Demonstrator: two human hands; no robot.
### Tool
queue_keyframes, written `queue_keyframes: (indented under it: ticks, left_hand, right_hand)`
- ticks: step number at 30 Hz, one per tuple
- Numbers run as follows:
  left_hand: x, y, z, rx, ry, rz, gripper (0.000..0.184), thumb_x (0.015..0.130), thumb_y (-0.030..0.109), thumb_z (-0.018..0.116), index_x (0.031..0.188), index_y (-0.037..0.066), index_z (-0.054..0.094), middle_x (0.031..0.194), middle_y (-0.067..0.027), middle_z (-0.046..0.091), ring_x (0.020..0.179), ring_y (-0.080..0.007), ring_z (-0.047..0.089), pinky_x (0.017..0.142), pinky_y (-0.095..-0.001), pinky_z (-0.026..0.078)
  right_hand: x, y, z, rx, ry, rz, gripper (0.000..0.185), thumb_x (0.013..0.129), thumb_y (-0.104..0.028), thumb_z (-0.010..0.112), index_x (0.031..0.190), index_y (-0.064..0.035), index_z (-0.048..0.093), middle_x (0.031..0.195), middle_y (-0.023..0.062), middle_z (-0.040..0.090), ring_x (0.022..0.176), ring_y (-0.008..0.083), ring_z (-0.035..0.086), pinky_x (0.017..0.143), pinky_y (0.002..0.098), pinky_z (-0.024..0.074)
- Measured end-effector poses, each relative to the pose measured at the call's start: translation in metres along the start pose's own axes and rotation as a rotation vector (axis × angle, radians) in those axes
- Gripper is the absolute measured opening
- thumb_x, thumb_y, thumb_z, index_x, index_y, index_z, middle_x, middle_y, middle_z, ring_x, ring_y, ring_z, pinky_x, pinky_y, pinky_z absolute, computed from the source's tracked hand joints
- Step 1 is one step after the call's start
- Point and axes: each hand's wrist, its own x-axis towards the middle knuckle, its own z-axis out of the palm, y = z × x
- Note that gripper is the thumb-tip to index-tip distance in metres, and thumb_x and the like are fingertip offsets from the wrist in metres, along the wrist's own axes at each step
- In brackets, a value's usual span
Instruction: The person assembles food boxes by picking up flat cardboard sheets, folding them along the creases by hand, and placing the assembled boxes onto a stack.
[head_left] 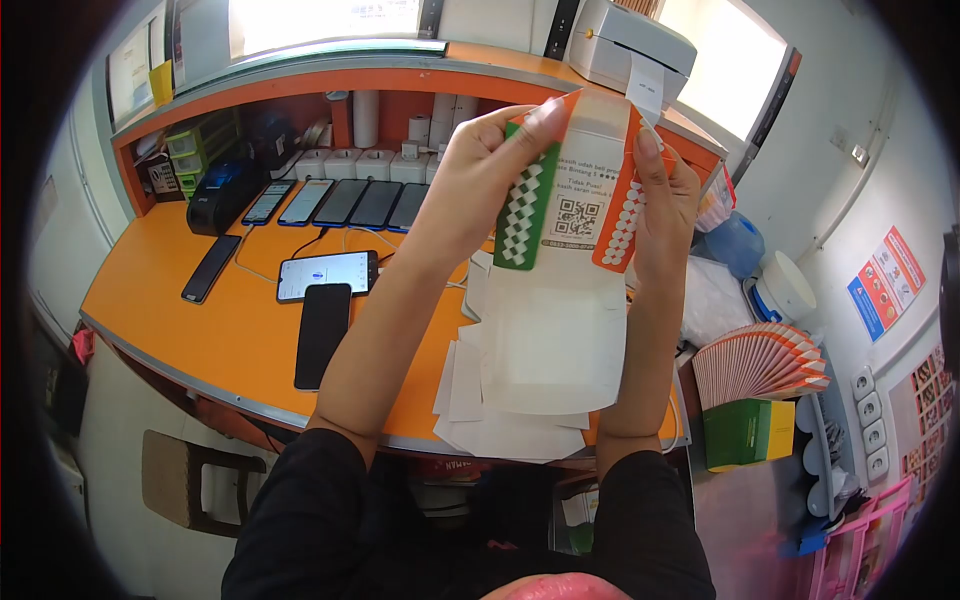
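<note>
My left hand [497, 165] pinches the upper left corner of an unfolded cardboard box [553, 335], thumb on the inner face. On the opposite corner, my right hand [667, 190] grips it the same way. The box has a green flap with white diamonds on the left and an orange flap with white dots on the right. Between the flaps, a panel carries printed text and a QR code. Its white lower part hangs toward me over a stack of white flat cardboard pieces [510, 438] at the table's front edge.
Several phones lie on the orange table [180, 290], including a black phone [323, 335] near my left forearm. A label printer [632, 50] stands on the shelf above. To the right are fanned orange-edged cartons [755, 360] and a green and yellow box [745, 435]. A stool [195, 480] stands lower left.
</note>
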Motion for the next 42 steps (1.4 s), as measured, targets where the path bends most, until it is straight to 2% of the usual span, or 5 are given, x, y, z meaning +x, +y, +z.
queue_keyframes:
  ticks: [8,26,35,39,42]
  left_hand:
    - [0.001,0.005,-0.003,0.016,0.227,0.206,0.043,0.088,0.041,0.056,0.092,-0.001,0.063,0.070,0.0004,0.061,0.056,-0.0014,0.053,0.050,-0.0159,0.043]
    - [0.007,0.008,-0.036,0.477,-0.383,-0.169,0.040,0.090,0.037,0.055,0.092,-0.002,0.066,0.081,-0.0039,0.065,0.075,-0.0067,0.057,0.071,-0.0229,0.045]
    - [0.013,-0.007,-0.031,0.534,-0.118,0.023,0.040,0.090,0.036,0.055,0.093,-0.002,0.065,0.082,-0.0055,0.064,0.078,-0.0088,0.058,0.074,-0.0244,0.044]
    - [0.022,-0.018,-0.033,0.949,0.347,0.515,0.042,0.090,0.039,0.053,0.090,-0.002,0.065,0.077,-0.0046,0.063,0.074,-0.0078,0.056,0.066,-0.0225,0.045]
    - [0.014,-0.013,-0.022,0.730,0.166,0.178,0.053,0.091,0.047,0.048,0.078,-0.002,0.064,0.070,-0.0056,0.061,0.067,-0.0123,0.056,0.061,-0.0261,0.047]
  right_hand:
    - [0.001,0.012,0.001,-0.111,-0.181,0.038,0.046,0.092,-0.042,0.049,0.080,0.0013,0.060,0.067,-0.0002,0.058,0.056,0.0017,0.050,0.051,0.0168,0.0400]
    - [0.004,-0.001,-0.013,-0.157,-0.011,-0.014,0.043,0.091,-0.038,0.054,0.085,0.0035,0.063,0.071,-0.0002,0.060,0.060,0.0022,0.047,0.053,0.0189,0.0372]
    - [0.005,-0.005,-0.026,-0.279,-0.243,0.115,0.034,0.089,-0.029,0.058,0.082,0.0044,0.063,0.069,0.0027,0.061,0.061,0.0079,0.051,0.058,0.0236,0.0403]
    - [0.014,0.006,-0.026,-0.935,-0.019,-0.218,0.025,0.085,-0.023,0.062,0.087,0.0023,0.062,0.070,0.0093,0.058,0.062,0.0224,0.052,0.060,0.0308,0.0415]
    - [0.016,0.026,-0.006,-0.870,0.155,-0.626,0.022,0.082,-0.019,0.063,0.092,0.0005,0.060,0.076,0.0112,0.057,0.068,0.0265,0.052,0.061,0.0364,0.0413]
